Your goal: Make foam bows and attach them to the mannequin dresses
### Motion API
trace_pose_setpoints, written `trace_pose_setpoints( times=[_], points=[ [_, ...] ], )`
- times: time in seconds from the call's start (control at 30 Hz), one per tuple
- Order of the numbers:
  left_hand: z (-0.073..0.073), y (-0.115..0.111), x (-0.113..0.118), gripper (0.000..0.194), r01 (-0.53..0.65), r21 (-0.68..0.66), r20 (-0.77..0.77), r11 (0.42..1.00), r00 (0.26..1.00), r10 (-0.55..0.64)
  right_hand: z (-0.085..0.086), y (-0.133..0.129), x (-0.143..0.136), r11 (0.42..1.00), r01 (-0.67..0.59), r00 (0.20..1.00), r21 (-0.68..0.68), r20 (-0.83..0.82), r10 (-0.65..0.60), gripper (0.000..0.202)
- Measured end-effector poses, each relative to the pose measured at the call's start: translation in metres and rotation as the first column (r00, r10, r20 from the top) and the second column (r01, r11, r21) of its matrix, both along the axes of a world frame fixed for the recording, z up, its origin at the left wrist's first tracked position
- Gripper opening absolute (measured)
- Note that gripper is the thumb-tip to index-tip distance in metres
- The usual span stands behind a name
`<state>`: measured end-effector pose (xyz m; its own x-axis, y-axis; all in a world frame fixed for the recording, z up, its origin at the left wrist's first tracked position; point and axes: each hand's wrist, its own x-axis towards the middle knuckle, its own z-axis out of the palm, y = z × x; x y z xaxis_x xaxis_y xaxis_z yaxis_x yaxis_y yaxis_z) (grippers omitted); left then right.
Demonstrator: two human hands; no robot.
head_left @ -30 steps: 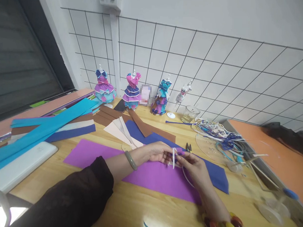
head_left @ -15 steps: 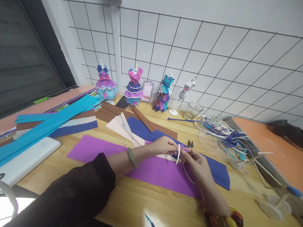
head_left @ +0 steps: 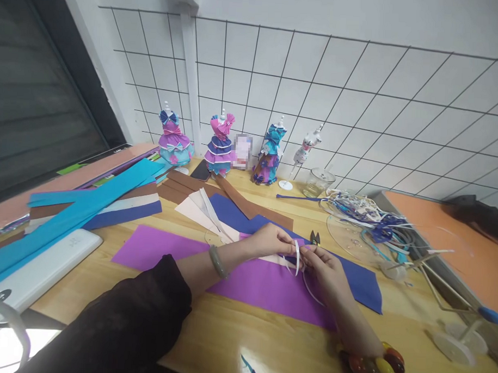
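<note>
In the centre-right of the frame, the left hand [head_left: 271, 243] and right hand [head_left: 323, 265] pinch a white ribbon [head_left: 297, 258] above purple fabric [head_left: 269, 296] on the desk [head_left: 211, 343].

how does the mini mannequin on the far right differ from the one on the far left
The far-right mannequin is slim, in a white patterned covering; the far-left mannequin wears a full, tiered pink, purple and blue dress. The far-right mannequin leans; the far-left mannequin looks more upright. Both have white neck knobs.
</note>
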<state>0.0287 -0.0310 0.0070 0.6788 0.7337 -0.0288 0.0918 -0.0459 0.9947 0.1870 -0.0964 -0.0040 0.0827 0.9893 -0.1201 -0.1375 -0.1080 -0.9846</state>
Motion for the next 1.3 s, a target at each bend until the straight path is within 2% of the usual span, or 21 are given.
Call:
trace_pose_setpoints(
  times=[0.2, 0.37, 0.5, 0.53, 0.63, 0.7, 0.8, 0.97, 1.1, 1.3],
  points=[
    [0.0, 0.001, -0.001, 0.036, -0.024, -0.008, 0.003, 1.0, 1.0, 0.024, 0.0, -0.001, -0.002, 1.0, -0.001, 0.999, 0.014, 0.04, 0.0, 0.025],
    [0.007, -0.002, -0.005, 0.036, 0.035, -0.032, -0.05, 0.999, 0.998, -0.036, 0.006, -0.003, -0.005, 1.0, -0.002, 1.0, 0.021, 0.013, 0.001, 0.023],
    [0.014, -0.005, -0.006, 0.033, 0.078, -0.091, -0.089, 0.993, 0.992, -0.086, 0.01, -0.003, -0.007, 0.999, 0.032, 0.993, 0.038, 0.111, -0.036, 0.029],
    [0.014, -0.006, -0.006, 0.032, 0.071, -0.108, -0.078, 0.992, 0.994, -0.08, 0.011, -0.004, -0.007, 1.0, -0.028, 0.99, 0.013, 0.14, 0.026, 0.029],
    [0.014, -0.006, -0.004, 0.03, 0.057, -0.126, -0.046, 0.99, 0.997, -0.064, 0.016, -0.005, -0.007, 0.998, -0.009, 0.997, 0.062, 0.076, 0.005, 0.029],
    [0.013, -0.005, -0.002, 0.031, 0.045, -0.129, -0.051, 0.991, 0.997, -0.052, 0.02, -0.005, -0.009, 0.994, -0.049, 0.999, 0.096, 0.012, 0.048, 0.031],
    [0.01, -0.006, 0.0, 0.035, 0.022, -0.144, 0.005, 0.989, 1.0, -0.021, 0.021, -0.005, -0.011, 0.989, -0.122, 0.992, 0.078, 0.015, 0.122, 0.033],
    [0.007, -0.006, -0.001, 0.039, -0.004, -0.13, -0.041, 0.992, 0.999, -0.001, 0.014, -0.003, -0.009, 0.993, -0.087, 0.991, 0.08, 0.109, 0.078, 0.035],
    [0.006, -0.005, -0.003, 0.033, -0.02, -0.165, -0.056, 0.986, 0.998, 0.011, 0.013, -0.003, -0.009, 0.993, -0.093, 0.978, 0.068, 0.192, 0.078, 0.031],
    [0.006, -0.004, -0.004, 0.024, -0.04, -0.208, -0.111, 0.977, 0.994, 0.017, 0.016, -0.005, -0.014, 0.987, -0.127, 0.972, 0.098, 0.211, 0.104, 0.029]
  ],
)
